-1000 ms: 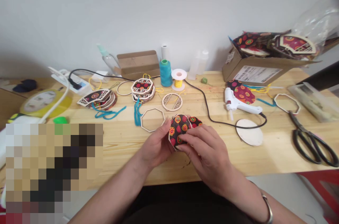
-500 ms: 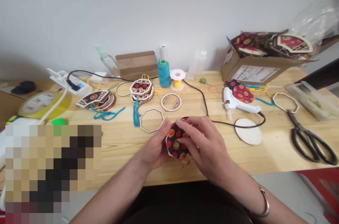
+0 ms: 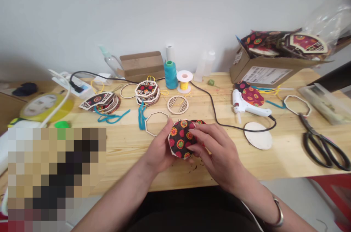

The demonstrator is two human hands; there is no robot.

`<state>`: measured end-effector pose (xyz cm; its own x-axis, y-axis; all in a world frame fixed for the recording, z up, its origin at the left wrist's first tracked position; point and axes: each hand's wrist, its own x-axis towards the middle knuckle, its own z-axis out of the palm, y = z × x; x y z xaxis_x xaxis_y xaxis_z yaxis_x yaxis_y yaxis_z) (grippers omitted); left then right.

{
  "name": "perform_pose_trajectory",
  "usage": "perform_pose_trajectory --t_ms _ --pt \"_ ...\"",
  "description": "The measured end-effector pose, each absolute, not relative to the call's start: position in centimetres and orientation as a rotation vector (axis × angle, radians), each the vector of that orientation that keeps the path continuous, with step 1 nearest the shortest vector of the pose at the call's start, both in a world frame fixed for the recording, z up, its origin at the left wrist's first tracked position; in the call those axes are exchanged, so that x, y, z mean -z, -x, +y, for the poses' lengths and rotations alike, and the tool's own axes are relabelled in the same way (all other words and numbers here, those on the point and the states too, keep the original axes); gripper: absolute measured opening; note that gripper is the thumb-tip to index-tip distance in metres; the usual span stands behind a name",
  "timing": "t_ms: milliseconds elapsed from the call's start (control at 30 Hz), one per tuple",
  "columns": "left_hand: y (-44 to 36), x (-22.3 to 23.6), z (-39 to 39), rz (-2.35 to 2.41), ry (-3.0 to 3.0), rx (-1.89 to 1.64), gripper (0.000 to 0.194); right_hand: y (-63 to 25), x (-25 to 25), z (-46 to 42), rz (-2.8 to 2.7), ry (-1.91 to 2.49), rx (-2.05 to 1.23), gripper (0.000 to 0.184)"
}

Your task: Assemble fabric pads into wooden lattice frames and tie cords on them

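Observation:
An octagonal piece covered in black floral fabric [image 3: 180, 138], with a pale edge along its left side, is held over the table's front part. My left hand [image 3: 159, 146] grips it from the left, thumb at its upper left edge. From the right, my right hand [image 3: 219, 149] has its thumb and fingers closed on the floral fabric at the piece's right side. More dark floral fabric shows behind those fingers, partly hidden. Small dark scraps [image 3: 195, 168] lie on the wood below. Just beyond my left thumb is a bare octagonal wooden frame [image 3: 146, 124].
Finished ornaments [image 3: 147, 91], a lattice disc [image 3: 178, 104], teal thread [image 3: 170, 74] and a yellow spool [image 3: 184, 76] stand behind. Rightward are a glue gun [image 3: 251, 108] with a trailing cord, a white disc [image 3: 257, 135], scissors [image 3: 319, 148] and a full cardboard box [image 3: 263, 73].
The fabric-covered piece has turned to face me more and moved slightly up and left. More fabric now shows behind my right fingers. Both hands stay on it.

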<state>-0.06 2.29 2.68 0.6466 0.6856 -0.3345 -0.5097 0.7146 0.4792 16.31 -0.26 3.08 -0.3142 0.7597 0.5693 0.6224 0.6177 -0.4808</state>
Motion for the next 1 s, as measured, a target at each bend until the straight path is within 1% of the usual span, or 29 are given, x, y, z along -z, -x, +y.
perform_pose_trajectory --t_ms 167,367,600,767,1000 --pt "-0.3 -3.2 2.5 0.606 -0.258 -0.819 0.062 -16.8 -3.0 -0.6 -2.121 1.003 -0.161 0.022" --pt "-0.4 -2.9 2.5 0.644 -0.227 -0.816 0.059 -17.0 -2.8 -0.8 -2.239 0.951 -0.104 0.023" --pt "-0.8 -3.0 2.4 0.672 -0.224 -0.827 0.053 -16.5 -3.5 -1.0 -2.366 0.936 -0.053 0.015" --pt "-0.8 -2.9 2.5 0.690 -0.266 -0.847 0.053 -15.9 -4.0 -1.2 -2.440 0.903 -0.025 0.019" --pt "-1.1 -3.3 2.3 0.723 -0.276 -0.883 0.053 -14.9 -4.0 -1.6 -2.532 0.896 0.096 0.022"
